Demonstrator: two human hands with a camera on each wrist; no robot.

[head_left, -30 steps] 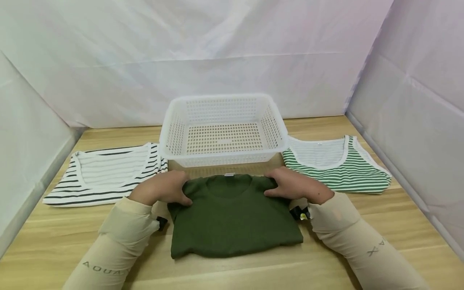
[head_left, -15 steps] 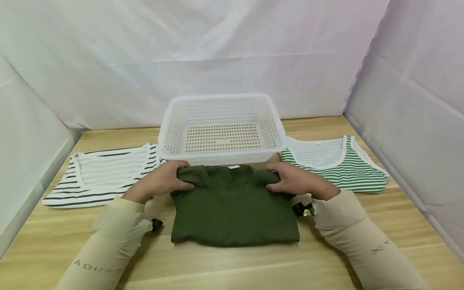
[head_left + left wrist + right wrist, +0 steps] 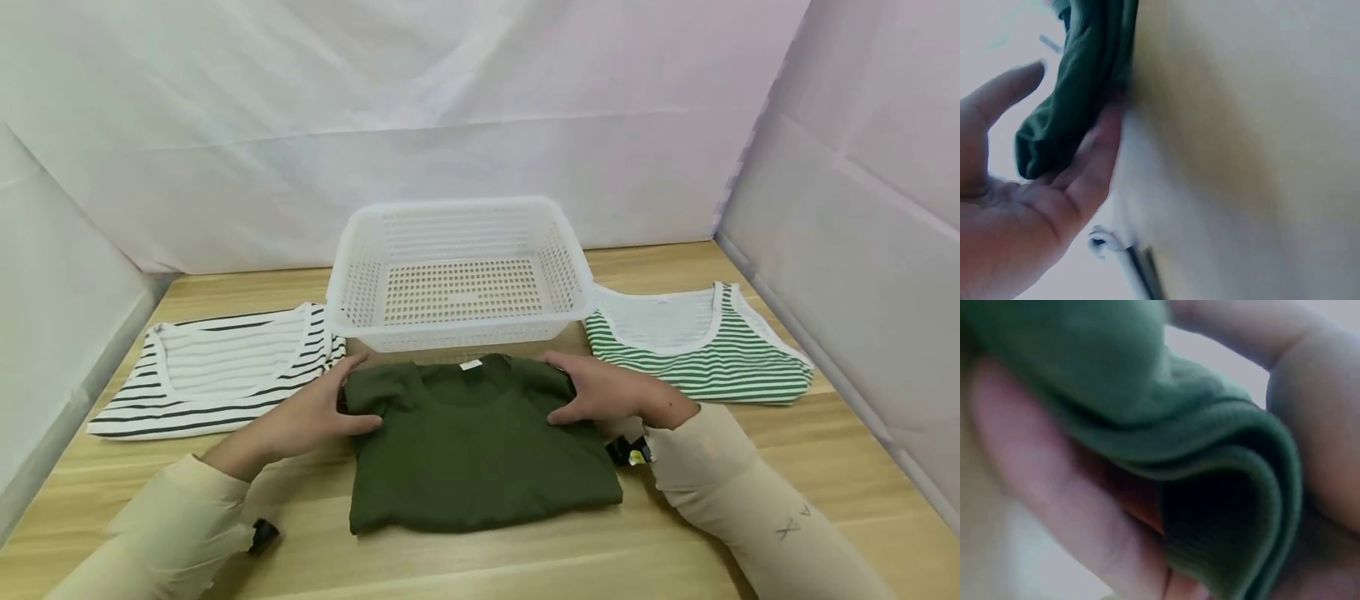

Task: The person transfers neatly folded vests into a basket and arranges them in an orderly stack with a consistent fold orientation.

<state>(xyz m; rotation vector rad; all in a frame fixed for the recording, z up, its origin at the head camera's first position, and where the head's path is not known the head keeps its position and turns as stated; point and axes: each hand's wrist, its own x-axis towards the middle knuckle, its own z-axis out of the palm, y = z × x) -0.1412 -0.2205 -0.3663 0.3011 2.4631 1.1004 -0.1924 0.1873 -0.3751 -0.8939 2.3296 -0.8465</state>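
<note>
A folded dark green T-shirt lies on the table before me, its neckline and white label toward the basket. At its left shoulder is my left hand, with the fingers under the cloth's edge; in the left wrist view the thumb stands apart from the fabric. My right hand holds the other shoulder, thumb above and fingers below. The right wrist view shows folded layers of the shirt between thumb and fingers.
A white perforated plastic basket stands just behind the shirt. To its left lies a folded white top with black stripes, and to its right a green-and-white striped tank top. White cloth walls enclose the wooden table.
The shirt's top edge rose and shifted toward the basket, then came back down nearer me. My left hand has loosened its grip and moved left; the right still holds its shoulder.
</note>
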